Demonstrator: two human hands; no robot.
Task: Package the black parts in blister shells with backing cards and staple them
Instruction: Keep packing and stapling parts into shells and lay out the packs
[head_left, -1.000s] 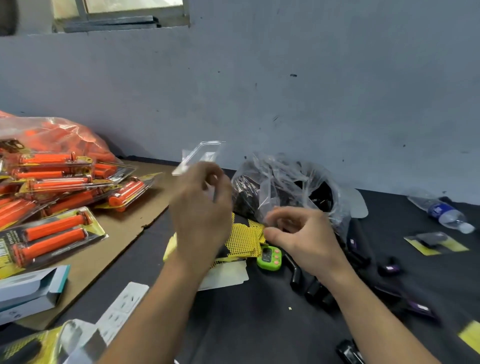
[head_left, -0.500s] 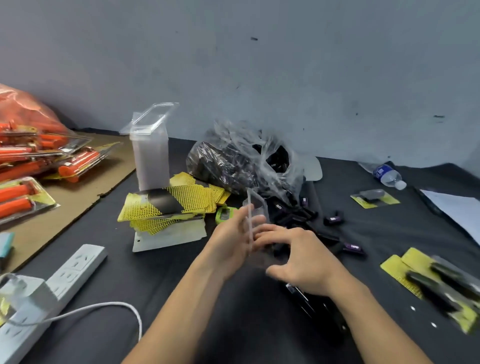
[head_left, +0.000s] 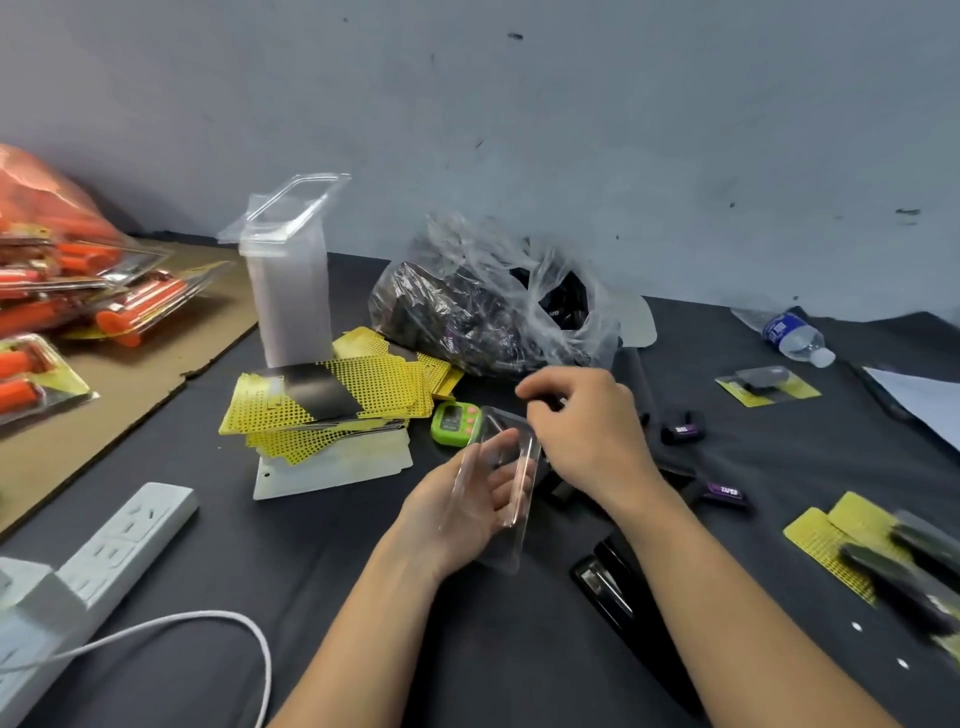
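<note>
On the head camera I see the left hand (head_left: 467, 501) holding a clear blister shell (head_left: 511, 540) just above the black tabletop (head_left: 467, 654). The right hand (head_left: 584, 434) is just beyond it with its fingers bunched, though I can't tell whether they pinch anything. Behind them sit yellow backing cards (head_left: 332, 400), a tall stack of empty shells (head_left: 291, 296), a bag of black parts (head_left: 467, 317) and a green timer (head_left: 451, 423), and a black stapler (head_left: 605, 582) lies beside the right forearm.
</note>
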